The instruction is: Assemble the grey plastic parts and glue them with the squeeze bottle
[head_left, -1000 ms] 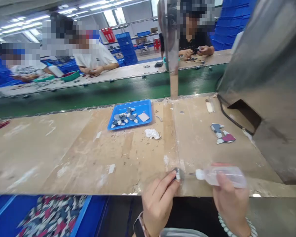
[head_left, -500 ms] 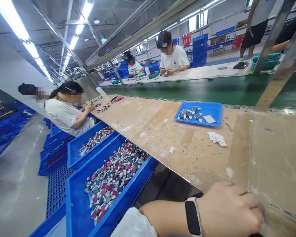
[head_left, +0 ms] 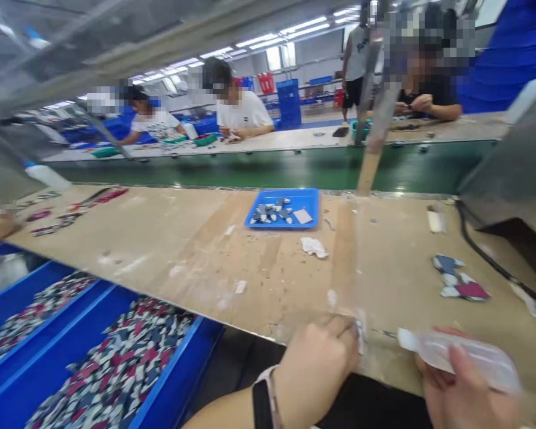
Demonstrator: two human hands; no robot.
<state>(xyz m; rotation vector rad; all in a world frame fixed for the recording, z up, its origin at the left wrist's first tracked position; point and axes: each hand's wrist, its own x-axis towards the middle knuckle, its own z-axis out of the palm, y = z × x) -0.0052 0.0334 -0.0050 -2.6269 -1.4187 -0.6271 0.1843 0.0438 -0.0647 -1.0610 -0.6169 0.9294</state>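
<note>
My left hand (head_left: 319,360), with a smartwatch (head_left: 262,402) on its wrist, rests at the table's front edge. Its fingers are curled and closed, and a sliver of something whitish shows beside the fingertips. In my right hand (head_left: 467,384) lies a clear plastic squeeze bottle (head_left: 467,354) with a white cap and a thin needle tip. The tip points left, towards my left hand, a little apart from it. Behind the bottle, several grey, white and dark red pieces (head_left: 460,283) lie on the table.
Beyond my hands sits a blue tray (head_left: 282,225) of grey-white pieces, with crumpled tissue (head_left: 314,247) near it. Blue bins (head_left: 192,351) of pieces stand below the table at left. A metal post (head_left: 375,128) rises at the far edge. Co-workers (head_left: 243,110) sit across the green strip.
The view has swung to the right, so the tray and bins now appear further left. My right hand and the whole bottle have come into view; only the needle tip showed before.
</note>
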